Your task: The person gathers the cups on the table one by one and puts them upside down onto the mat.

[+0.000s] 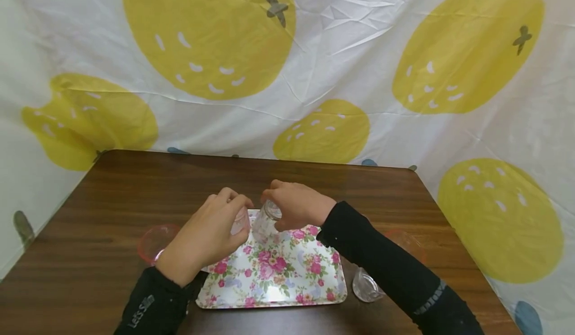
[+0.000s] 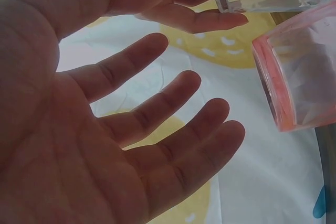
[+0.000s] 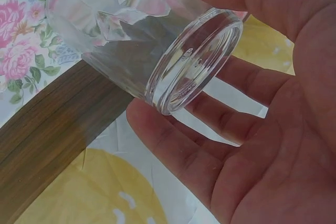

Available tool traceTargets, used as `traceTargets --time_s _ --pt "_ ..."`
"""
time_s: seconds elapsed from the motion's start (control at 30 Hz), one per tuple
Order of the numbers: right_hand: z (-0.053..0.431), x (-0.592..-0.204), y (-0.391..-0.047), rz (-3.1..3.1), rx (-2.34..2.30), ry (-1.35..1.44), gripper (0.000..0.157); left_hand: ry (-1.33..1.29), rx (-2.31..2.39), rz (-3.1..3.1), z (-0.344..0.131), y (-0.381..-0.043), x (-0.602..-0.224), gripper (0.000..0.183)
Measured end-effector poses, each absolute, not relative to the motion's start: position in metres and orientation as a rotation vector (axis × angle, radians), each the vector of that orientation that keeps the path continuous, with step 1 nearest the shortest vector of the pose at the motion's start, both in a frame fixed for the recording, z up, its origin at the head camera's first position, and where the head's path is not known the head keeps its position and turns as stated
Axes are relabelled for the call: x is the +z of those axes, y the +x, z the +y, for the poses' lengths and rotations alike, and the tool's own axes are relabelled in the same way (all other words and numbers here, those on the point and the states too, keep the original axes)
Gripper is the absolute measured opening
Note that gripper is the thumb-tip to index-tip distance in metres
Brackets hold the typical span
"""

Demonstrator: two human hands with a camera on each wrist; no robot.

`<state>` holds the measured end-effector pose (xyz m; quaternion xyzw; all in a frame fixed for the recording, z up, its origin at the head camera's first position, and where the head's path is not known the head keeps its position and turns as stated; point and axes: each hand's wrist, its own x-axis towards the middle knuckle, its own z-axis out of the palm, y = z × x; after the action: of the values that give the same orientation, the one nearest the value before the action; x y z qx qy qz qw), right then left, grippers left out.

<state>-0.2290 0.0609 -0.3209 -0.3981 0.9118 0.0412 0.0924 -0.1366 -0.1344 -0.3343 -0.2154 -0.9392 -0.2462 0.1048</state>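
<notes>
My right hand (image 1: 298,205) grips a clear faceted glass (image 1: 268,220) near its thick base, thumb on one side and fingers on the other. The glass is upside down over the floral tray (image 1: 269,295), base up, as the right wrist view shows. Close by stands a pink-tinted glass (image 2: 302,69), also base up. My left hand (image 1: 213,230) is beside it with fingers spread and loosely bent, and in the left wrist view a gap shows between fingertips and glass. In the head view the left hand partly covers the pink glass.
On the brown wooden table (image 1: 135,190), a red-rimmed clear vessel (image 1: 157,240) is left of the tray. Right of the tray is a clear glass (image 1: 366,286), and a reddish transparent vessel (image 1: 406,240) is partly behind my right sleeve. A lemon-print cloth (image 1: 323,75) hangs behind the table.
</notes>
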Motion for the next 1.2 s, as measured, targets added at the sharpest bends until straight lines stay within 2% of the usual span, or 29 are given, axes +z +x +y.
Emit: traceTargets --time_s 1.2 --pt "0.071 -0.328 -0.231 2.701 -0.053 -1.253 0.068 -0.595 -0.760 -2.852 -0.133 -0.131 -0.329 0.043"
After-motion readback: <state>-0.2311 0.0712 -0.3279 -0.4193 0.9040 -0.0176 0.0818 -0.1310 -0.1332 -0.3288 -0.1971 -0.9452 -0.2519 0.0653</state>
